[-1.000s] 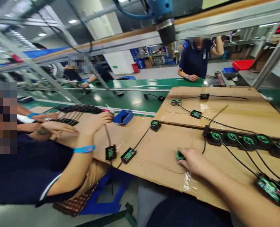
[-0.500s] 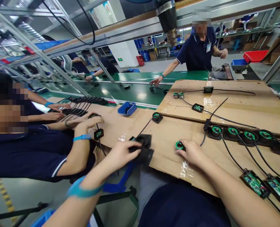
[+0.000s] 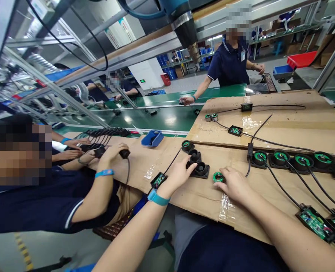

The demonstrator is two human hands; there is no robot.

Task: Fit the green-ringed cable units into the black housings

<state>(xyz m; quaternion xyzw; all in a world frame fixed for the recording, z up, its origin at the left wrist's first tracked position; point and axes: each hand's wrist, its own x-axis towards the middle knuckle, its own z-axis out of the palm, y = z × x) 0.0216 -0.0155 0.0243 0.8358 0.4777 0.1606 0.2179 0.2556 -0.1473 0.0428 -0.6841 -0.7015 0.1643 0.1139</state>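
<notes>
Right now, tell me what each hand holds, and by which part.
The left hand touches the near edge of the black housings, without a clear grasp. The right hand pinches the green ring part at its right rim.

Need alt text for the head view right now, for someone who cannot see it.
Over a cardboard-covered bench, the person's left hand rests on black round housings while the right hand touches a green-ringed coil. More coils wired to circuit boards lie to the right; co-workers sit alongside.

1. The left hand (image 3: pixel 178 174) lies flat, fingers spread, a blue band (at the wrist) behind it.
2. The right hand (image 3: pixel 233 184), just beside it, curls palm-down, forearm stretched back.
</notes>
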